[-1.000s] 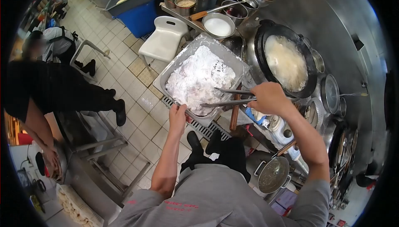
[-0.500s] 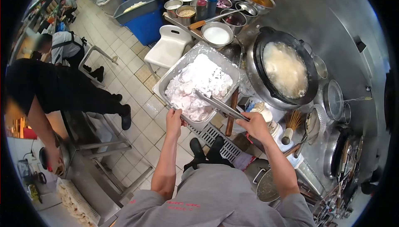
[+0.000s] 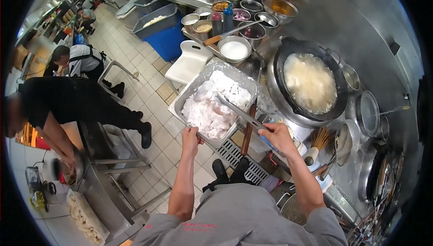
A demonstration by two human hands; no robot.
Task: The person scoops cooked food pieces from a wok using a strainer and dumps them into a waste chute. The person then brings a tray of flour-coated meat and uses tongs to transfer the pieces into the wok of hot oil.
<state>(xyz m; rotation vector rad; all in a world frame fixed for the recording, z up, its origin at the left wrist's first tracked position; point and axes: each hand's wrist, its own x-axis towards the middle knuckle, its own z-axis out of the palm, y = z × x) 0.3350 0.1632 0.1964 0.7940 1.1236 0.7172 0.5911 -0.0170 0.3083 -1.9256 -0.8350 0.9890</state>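
My left hand point(image 3: 191, 139) grips the near rim of a deep metal pan point(image 3: 179, 103), fingers wrapped around its edge. Inside lie pale, flour-coated pieces point(image 3: 212, 113) that look like raw meat, with loose white powder heaped toward the far side. Metal tongs point(image 3: 243, 113) are held in my right hand point(image 3: 276, 137), and their tips reach into the coated pieces; whether a piece sits between them I cannot make out. To the right of the pan, a black wok point(image 3: 282, 90) holds pale oil point(image 3: 311, 84) covered in foam.
Bowls of ingredients surround a white-filled bowl point(image 3: 234, 49) beyond the pan, with a wooden-handled ladle point(image 3: 232, 32) across them. A white stool point(image 3: 189, 61) stands behind the pan. A bamboo brush point(image 3: 319, 142) and strainers point(image 3: 370, 113) are at right. Two co-workers bend over counters at left.
The tong tips have shifted slightly within the coated pieces. My view has tilted a little, so the scene sits lower. The co-worker in black now has both arms reaching to a bowl.
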